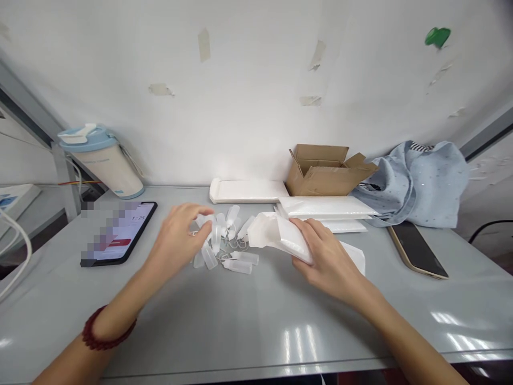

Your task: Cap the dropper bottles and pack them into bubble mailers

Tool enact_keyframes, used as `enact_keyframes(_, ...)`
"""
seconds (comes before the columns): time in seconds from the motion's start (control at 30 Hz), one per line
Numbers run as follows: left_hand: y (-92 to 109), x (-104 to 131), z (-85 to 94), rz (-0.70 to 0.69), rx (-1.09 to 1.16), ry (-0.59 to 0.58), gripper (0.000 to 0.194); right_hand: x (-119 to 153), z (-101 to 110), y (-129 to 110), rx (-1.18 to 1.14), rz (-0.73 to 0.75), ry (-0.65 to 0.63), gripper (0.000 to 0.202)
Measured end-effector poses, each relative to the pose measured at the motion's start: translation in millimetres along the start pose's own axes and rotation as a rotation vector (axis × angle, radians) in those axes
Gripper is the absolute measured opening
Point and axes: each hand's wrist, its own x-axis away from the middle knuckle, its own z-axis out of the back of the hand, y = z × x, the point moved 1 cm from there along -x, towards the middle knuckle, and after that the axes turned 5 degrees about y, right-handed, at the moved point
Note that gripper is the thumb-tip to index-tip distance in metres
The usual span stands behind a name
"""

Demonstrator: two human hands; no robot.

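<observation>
A pile of small translucent plastic bottles with thin white loops lies mid-table. My left hand is over the pile's left side, its thumb and fingers curled around one clear bottle, which hangs at the fingertips. Part of that grip is hidden by the fingers. In my right hand is a white padded envelope, squeezed from above so that its mouth gapes toward the bottles. The envelope's flap end points left, close to the pile, and another white piece shows behind my right wrist.
Behind the envelope lie stacked white padded envelopes, a flat white stack and an open cardboard box. A phone and tumbler stand left. Another phone and a light-blue cloth bag are right.
</observation>
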Motion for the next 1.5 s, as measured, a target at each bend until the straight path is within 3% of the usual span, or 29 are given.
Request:
enact_keyframes(0.13, -16.1, -11.0, 13.3, 0.177, -0.170, -0.232, 0.029, -0.9, -1.6, -0.4, -0.001, 0.004, -0.009, 0.060)
enact_keyframes(0.23, -18.2, -10.0, 11.5, 0.235, -0.146, -0.390, 0.026, -1.1, -4.5, -1.4, -0.003, 0.013, -0.027, 0.061)
enact_keyframes(0.3, -16.6, -8.6, 8.3, 0.237, -0.100, -0.434, 0.023, -1.2, -5.8, -1.7, -0.001, 0.017, -0.036, 0.061)
enact_keyframes(0.6, -18.4, -10.1, 5.5, 0.226, -0.117, -0.464, 0.028, -0.1, -4.8, -3.2, 0.002, 0.031, -0.043, 0.059)
enact_keyframes(0.77, -17.4, -12.3, 2.7, 0.292, -0.007, -0.500, 0.023, 0.0, -4.4, -3.5, -0.004, 0.033, -0.033, 0.060)
enact_keyframes(1.0, -16.2, -14.9, 22.5, 0.305, 0.257, -0.538, 0.012, 0.7, -4.4, -4.6, -0.002, 0.042, -0.041, 0.061)
enact_keyframes(1.17, -17.0, -12.7, 33.6, 0.274, 0.494, -0.363, 0.011, -0.7, -7.1, -8.1, 0.014, 0.042, -0.106, 0.060)
enact_keyframes(1.3, -4.1, -5.7, 25.4, 0.226, 0.637, -0.211, 0.011, 0.1, -9.6, -10.9, 0.008, 0.053, -0.127, 0.060)
enact_keyframes(1.5, 22.3, 11.7, 1.3, 0.145, 0.658, -0.330, 0.005, 1.1, -10.9, -13.2, -0.043, 0.083, -0.124, 0.064)
